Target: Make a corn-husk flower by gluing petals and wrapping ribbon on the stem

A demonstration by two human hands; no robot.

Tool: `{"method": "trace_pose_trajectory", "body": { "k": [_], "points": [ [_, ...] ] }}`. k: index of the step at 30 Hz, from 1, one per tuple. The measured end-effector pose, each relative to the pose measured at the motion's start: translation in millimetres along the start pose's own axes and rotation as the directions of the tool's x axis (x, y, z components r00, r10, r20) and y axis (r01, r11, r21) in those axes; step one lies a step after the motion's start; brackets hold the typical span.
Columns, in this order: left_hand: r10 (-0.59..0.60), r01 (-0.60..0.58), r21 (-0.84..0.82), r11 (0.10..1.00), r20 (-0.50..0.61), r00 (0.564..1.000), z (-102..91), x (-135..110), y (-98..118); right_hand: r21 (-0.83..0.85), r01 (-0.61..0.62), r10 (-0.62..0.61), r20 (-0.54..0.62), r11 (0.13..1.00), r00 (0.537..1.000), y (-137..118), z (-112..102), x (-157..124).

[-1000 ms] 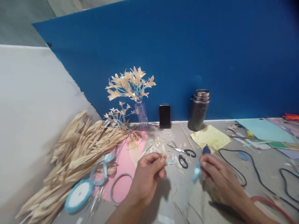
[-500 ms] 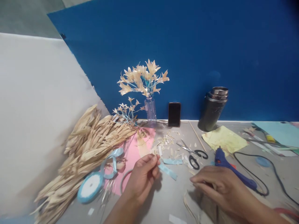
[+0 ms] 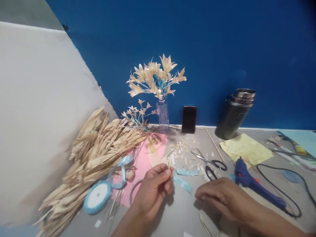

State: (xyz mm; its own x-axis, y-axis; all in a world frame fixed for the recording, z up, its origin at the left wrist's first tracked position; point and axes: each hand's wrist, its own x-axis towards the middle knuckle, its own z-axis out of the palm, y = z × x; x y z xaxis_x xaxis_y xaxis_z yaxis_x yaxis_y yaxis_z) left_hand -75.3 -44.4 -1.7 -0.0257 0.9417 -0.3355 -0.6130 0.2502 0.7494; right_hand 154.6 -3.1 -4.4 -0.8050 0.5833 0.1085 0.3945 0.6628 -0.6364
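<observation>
Fingers (image 3: 163, 176) of the left hand (image 3: 151, 192) pinched together now, and those of the right hand (image 3: 222, 197) curled downward, their grip hidden, so I can't tell what they hold. Big blue board (image 3: 209, 49) behind, husk pile (image 3: 98, 154) sprawling at left, dark flask (image 3: 234, 115) near the board! Glue gun (image 3: 254, 184) lies just beyond the right hand, scissors (image 3: 206, 161) nearby with blades apart, ribbon strips (image 3: 182, 183) between the hands, and, tiniest, a pale sliver (image 3: 168, 163) at the left fingertips.
</observation>
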Motion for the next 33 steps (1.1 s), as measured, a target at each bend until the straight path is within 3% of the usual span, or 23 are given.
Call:
{"method": "trace_pose_trajectory", "body": {
  "k": [5, 9, 13, 15, 18, 21, 24, 28, 33],
  "points": [
    [-0.011, 0.011, 0.012, 1.0, 0.016, 1.0, 0.4, -1, 3, 0.146, -0.166, 0.164, 0.024, 0.975, 0.986, -14, -12, 1],
    [-0.029, 0.029, 0.015, 0.999, 0.054, 0.998, 5.1, -1, 4, 0.011, -0.155, 0.155, -0.096, 0.988, 0.983, -13, -7, 2],
    [-0.017, 0.017, 0.001, 1.0, 0.063, 0.998, 9.8, -1, 6, -0.078, -0.071, 0.072, 0.004, 0.994, 0.997, -3, 2, 0],
    [-0.009, 0.009, -0.005, 1.0, 0.065, 0.998, 10.6, 0, 7, -0.213, -0.055, 0.057, 0.003, 0.975, 0.998, 4, 3, 3],
    [-0.009, 0.01, -0.003, 1.0, 0.067, 0.998, 9.6, 3, 6, -0.431, -0.17, 0.165, -0.051, 0.886, 0.985, 17, -6, 17],
    [-0.022, 0.022, 0.001, 1.0, 0.055, 0.998, 7.4, 7, 2, -0.496, -0.277, 0.292, -0.05, 0.823, 0.955, 29, -23, 42],
    [-0.03, 0.03, 0.01, 0.999, 0.042, 0.999, 6.2, 9, -2, -0.524, -0.308, 0.298, -0.106, 0.794, 0.949, 37, -32, 69],
    [-0.038, 0.037, 0.012, 0.999, 0.029, 0.999, 6.5, 9, -4, -0.547, -0.331, 0.304, -0.144, 0.768, 0.942, 43, -28, 94],
    [-0.045, 0.045, 0.007, 0.999, 0.041, 0.998, 4.1, 10, -5, -0.572, -0.345, 0.346, -0.112, 0.744, 0.932, 55, -18, 104]
  ]
}}
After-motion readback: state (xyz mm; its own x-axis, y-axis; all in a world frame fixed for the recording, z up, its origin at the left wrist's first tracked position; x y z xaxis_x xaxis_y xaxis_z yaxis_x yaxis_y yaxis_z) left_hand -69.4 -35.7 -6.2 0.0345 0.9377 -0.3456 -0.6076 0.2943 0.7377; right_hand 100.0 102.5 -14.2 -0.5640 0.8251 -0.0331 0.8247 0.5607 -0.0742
